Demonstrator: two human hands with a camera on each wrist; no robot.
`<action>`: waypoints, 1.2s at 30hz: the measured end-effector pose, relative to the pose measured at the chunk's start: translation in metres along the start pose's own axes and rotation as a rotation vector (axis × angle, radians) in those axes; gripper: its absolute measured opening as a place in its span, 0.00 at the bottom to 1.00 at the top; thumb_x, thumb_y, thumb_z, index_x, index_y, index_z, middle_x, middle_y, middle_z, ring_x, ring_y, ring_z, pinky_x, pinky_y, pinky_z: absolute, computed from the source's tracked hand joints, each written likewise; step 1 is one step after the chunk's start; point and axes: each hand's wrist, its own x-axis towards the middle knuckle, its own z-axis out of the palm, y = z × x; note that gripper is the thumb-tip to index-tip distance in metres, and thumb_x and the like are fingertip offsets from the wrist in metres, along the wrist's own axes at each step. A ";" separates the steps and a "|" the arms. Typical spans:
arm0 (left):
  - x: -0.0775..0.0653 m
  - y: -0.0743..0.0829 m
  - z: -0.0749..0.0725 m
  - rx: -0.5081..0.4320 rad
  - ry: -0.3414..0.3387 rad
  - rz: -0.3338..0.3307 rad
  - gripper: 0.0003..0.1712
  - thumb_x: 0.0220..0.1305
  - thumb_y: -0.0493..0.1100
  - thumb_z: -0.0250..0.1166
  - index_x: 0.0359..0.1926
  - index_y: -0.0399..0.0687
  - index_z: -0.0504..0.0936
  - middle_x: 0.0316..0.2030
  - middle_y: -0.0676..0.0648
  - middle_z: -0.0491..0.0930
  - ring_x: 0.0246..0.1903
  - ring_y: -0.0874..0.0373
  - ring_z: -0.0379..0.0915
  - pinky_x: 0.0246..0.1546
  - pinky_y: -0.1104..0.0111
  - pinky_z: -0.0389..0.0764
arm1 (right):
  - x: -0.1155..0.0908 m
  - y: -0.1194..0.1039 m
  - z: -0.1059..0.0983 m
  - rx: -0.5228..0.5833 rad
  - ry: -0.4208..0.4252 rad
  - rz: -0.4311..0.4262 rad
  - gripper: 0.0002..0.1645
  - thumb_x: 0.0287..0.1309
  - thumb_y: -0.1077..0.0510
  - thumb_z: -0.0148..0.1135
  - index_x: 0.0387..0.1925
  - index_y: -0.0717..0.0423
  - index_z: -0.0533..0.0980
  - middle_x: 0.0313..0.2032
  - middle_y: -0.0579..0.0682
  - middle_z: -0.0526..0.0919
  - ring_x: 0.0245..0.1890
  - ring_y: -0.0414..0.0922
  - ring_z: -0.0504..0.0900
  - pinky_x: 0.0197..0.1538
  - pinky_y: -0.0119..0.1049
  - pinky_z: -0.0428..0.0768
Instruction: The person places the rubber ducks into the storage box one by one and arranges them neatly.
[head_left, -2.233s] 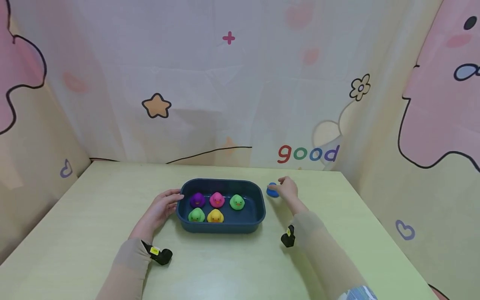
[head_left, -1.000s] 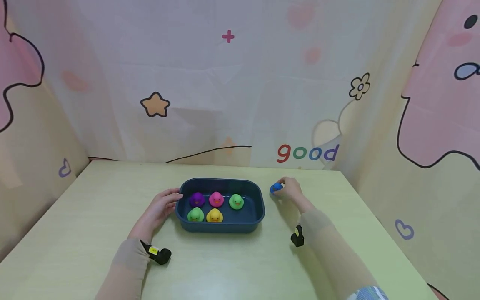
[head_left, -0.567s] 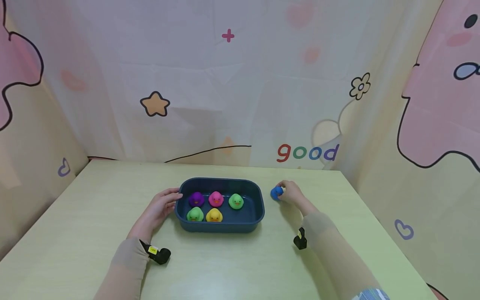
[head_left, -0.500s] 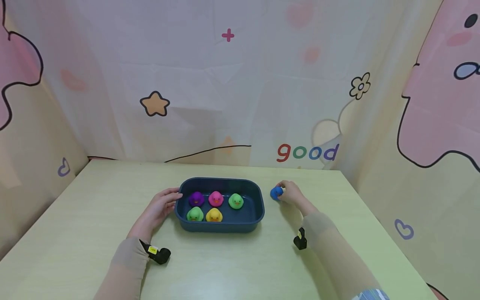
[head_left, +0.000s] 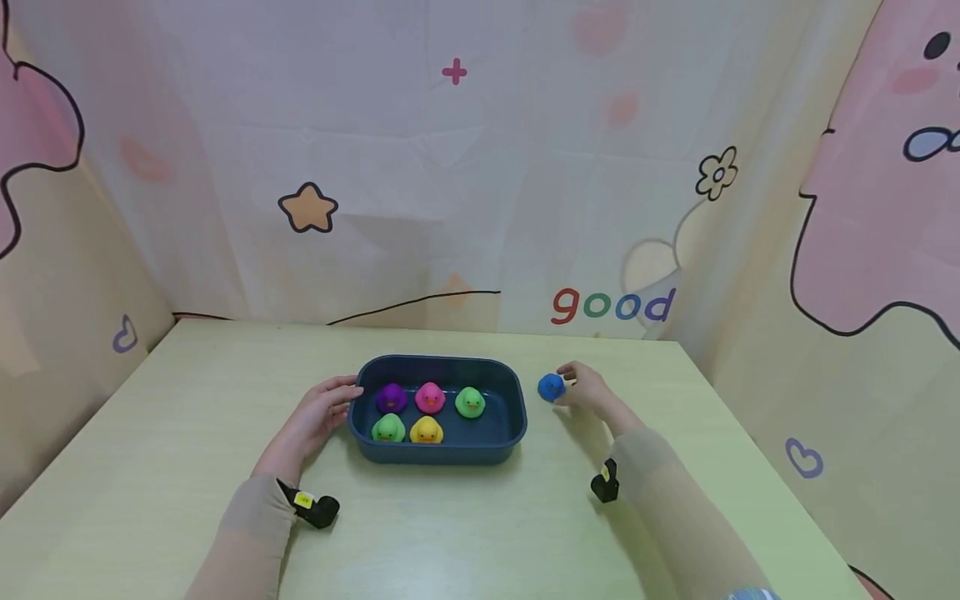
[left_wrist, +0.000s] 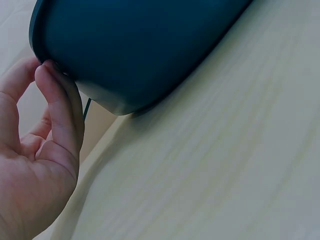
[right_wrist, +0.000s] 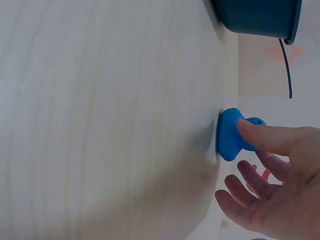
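A blue rubber duck [head_left: 551, 387] stands upright on the table, just right of the dark blue tray [head_left: 450, 454]. My right hand [head_left: 588, 390] is beside it with loosely bent, spread fingers. In the right wrist view the thumb [right_wrist: 270, 137] overlaps the duck's side, and I cannot tell how firmly it touches. My left hand [head_left: 322, 412] rests its fingertips against the tray's left rim. Inside the tray sit a purple duck [head_left: 391, 398], a pink duck [head_left: 430, 398], two green ducks [head_left: 470, 402] and a yellow duck [head_left: 426, 430].
The pale wooden table [head_left: 450, 533] extends around the tray. A printed curtain [head_left: 375, 250] hangs behind it and along both sides. Each sleeve carries a black wrist camera, on the left [head_left: 318, 511] and on the right [head_left: 604, 482].
The blue duck has been turned upright, its face now toward me. My right hand gripped it earlier; its fingers have loosened and shifted slightly right. The left hand and tray stay in place.
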 end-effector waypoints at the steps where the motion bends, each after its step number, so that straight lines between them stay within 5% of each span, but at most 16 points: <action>1: 0.000 0.000 0.000 0.001 -0.001 0.001 0.18 0.68 0.40 0.60 0.57 0.42 0.70 0.35 0.60 0.80 0.29 0.69 0.75 0.32 0.81 0.76 | 0.000 0.000 0.001 0.011 -0.003 0.004 0.33 0.55 0.68 0.67 0.62 0.66 0.66 0.64 0.68 0.68 0.62 0.63 0.68 0.67 0.55 0.68; 20: 0.001 -0.001 0.000 0.010 0.005 0.004 0.17 0.69 0.39 0.59 0.56 0.42 0.70 0.34 0.60 0.80 0.28 0.69 0.74 0.31 0.81 0.76 | 0.006 0.002 0.016 0.081 0.040 0.048 0.24 0.62 0.64 0.62 0.57 0.68 0.67 0.60 0.68 0.70 0.58 0.61 0.69 0.68 0.55 0.67; 31: 0.001 0.000 0.000 -0.008 -0.003 0.005 0.15 0.69 0.40 0.59 0.55 0.45 0.72 0.35 0.60 0.80 0.29 0.69 0.75 0.31 0.81 0.76 | -0.003 -0.003 0.014 0.274 0.062 0.056 0.28 0.65 0.63 0.59 0.63 0.65 0.64 0.66 0.68 0.64 0.65 0.62 0.65 0.70 0.56 0.63; 36: 0.000 -0.001 0.000 0.001 0.000 0.011 0.17 0.69 0.39 0.59 0.56 0.42 0.71 0.34 0.60 0.80 0.28 0.69 0.74 0.30 0.81 0.76 | -0.009 -0.010 0.011 0.422 0.048 0.034 0.28 0.66 0.65 0.57 0.64 0.67 0.61 0.63 0.70 0.66 0.56 0.55 0.73 0.66 0.52 0.70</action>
